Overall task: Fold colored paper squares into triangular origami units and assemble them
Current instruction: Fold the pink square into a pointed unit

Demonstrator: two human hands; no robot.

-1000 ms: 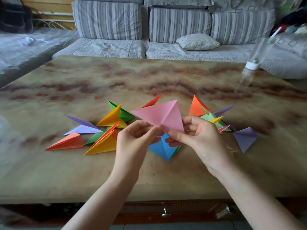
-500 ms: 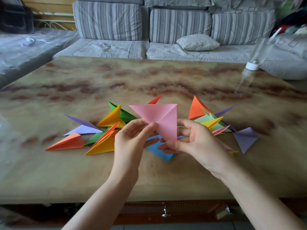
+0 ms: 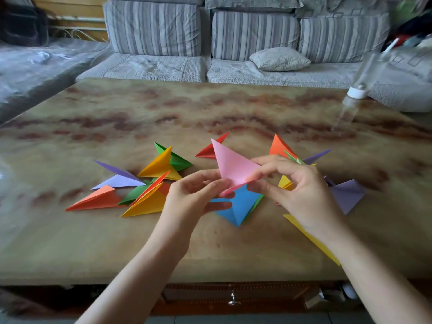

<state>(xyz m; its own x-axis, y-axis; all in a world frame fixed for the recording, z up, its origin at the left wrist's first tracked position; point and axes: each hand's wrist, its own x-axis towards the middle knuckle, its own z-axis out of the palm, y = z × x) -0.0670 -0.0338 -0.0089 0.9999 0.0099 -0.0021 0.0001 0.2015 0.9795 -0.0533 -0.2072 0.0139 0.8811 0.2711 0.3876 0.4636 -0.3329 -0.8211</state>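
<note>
A pink folded paper triangle [image 3: 230, 164] is held above the table, its point up and to the left. My left hand [image 3: 196, 195] pinches its lower edge from the left. My right hand [image 3: 299, 190] pinches its right corner between thumb and fingers. Under the hands lies a blue folded unit [image 3: 240, 206] with a green edge. Several finished units lie to the left: orange [image 3: 98, 199], yellow [image 3: 147, 203], purple [image 3: 119, 181], green [image 3: 177, 160] and another yellow [image 3: 161, 167].
More units sit at the right: orange [image 3: 279, 147], purple [image 3: 348, 195], a red one [image 3: 210, 150] behind the pink. A flat yellow sheet [image 3: 308, 237] lies under my right forearm. A clear bottle with a white cap [image 3: 357, 92] stands far right on the marbled table [image 3: 117, 249].
The pink paper has folded from a wide, flat triangle facing me into a narrower one pointing up-left. My right hand rose and moved onto its right corner; a yellow sheet now shows under my right forearm.
</note>
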